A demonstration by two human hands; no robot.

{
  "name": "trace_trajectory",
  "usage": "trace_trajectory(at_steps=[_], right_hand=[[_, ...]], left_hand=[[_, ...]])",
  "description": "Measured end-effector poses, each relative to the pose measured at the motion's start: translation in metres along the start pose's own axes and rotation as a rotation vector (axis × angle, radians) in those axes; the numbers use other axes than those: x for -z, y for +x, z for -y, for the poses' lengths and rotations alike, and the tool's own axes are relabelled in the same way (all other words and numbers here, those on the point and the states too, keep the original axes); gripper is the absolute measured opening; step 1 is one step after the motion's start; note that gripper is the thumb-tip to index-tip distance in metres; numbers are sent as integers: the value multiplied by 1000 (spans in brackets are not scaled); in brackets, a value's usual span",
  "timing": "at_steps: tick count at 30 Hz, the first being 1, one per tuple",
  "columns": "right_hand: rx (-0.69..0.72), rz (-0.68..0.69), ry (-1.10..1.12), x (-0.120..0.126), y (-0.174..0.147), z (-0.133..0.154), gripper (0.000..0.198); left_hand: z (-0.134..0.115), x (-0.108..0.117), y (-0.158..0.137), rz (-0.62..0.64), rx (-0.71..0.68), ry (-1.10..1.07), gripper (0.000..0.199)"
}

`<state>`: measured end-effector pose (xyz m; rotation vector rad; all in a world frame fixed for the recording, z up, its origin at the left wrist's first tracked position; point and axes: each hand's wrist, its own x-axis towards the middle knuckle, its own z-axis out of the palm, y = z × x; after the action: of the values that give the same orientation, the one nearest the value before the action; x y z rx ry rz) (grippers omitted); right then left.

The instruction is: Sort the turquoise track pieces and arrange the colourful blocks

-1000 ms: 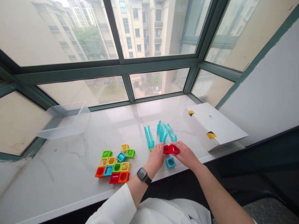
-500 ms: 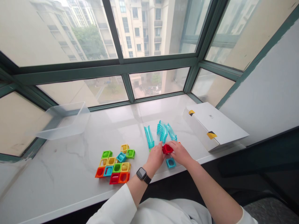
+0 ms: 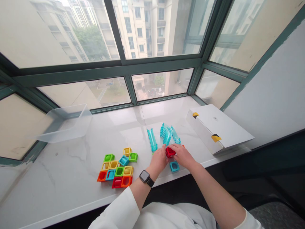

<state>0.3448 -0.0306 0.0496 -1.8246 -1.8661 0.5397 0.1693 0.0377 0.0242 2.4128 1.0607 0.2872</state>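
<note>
A red marble-run block (image 3: 170,152) is between my two hands near the front of the ledge. My left hand (image 3: 159,162), with a watch on its wrist, presses fingertips against its left side. From the right, my right hand (image 3: 183,156) curls its fingers over the same block, hiding part of it. A blue block (image 3: 174,166) sits just in front of the hands. Beyond them lie a straight teal track piece (image 3: 152,140), a curved track piece (image 3: 166,134) and another track piece (image 3: 175,135). Slivers of green and orange show beside the hands, mostly covered.
Several coloured blocks (image 3: 119,171) are grouped to the left on the white marbled ledge (image 3: 71,178). A clear plastic bin (image 3: 64,135) stands at the back left. On the right is a white box (image 3: 219,124) with yellow-black tape. Windows enclose the back.
The red block has tilted slightly between my fingers, and my right fingers have shifted a little to the left. Everything else stays where it was.
</note>
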Motion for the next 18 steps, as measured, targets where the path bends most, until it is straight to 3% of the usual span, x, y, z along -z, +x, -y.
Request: trace_trajectory(at_steps=[18], right_hand=[[13, -5, 49, 2, 2, 0, 70]], left_hand=[[-1, 5, 0, 15, 9, -7, 58]])
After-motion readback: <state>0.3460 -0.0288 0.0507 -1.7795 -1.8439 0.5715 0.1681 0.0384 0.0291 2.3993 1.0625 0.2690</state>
